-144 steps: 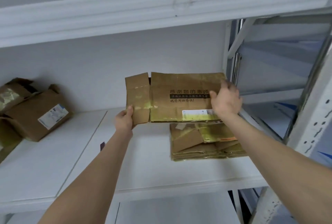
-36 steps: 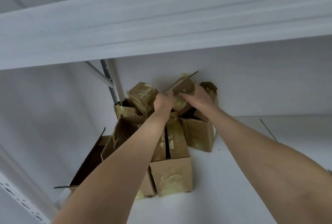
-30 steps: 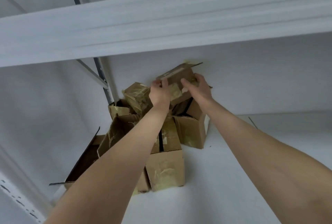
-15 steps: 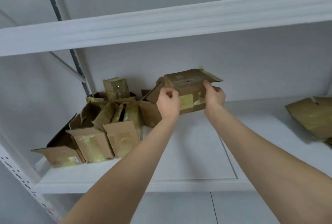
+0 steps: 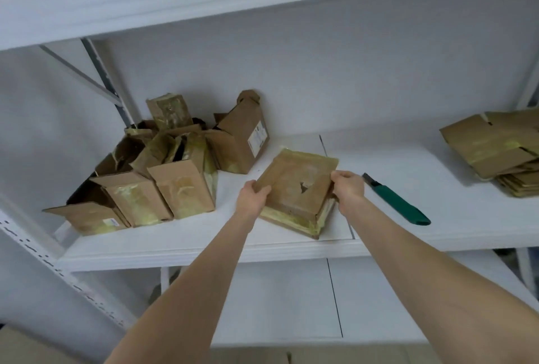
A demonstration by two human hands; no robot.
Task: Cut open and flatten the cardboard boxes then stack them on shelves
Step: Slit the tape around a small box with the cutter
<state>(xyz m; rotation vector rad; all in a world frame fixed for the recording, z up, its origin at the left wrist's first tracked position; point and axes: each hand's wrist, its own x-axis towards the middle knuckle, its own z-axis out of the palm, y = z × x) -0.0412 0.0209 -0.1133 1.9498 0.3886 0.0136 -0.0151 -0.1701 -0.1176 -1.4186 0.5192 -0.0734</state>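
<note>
Closed taped box (image 5: 297, 185) on white shelf (image 5: 291, 247) near its front edge, left hand (image 5: 252, 199) and right hand (image 5: 348, 190) gripping its sides, unflattened boxes (image 5: 163, 165) piled left, green knife (image 5: 398, 203) right, flattened stack (image 5: 495, 148) far right.

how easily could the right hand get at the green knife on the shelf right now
Probably easily: the green knife lies on bare shelf just right of the right hand, nothing between them. But that hand grips the box, so must let go first.

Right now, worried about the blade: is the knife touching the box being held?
Apart. The head view shows the right hand and bare white shelf between the box and the knife.
</note>
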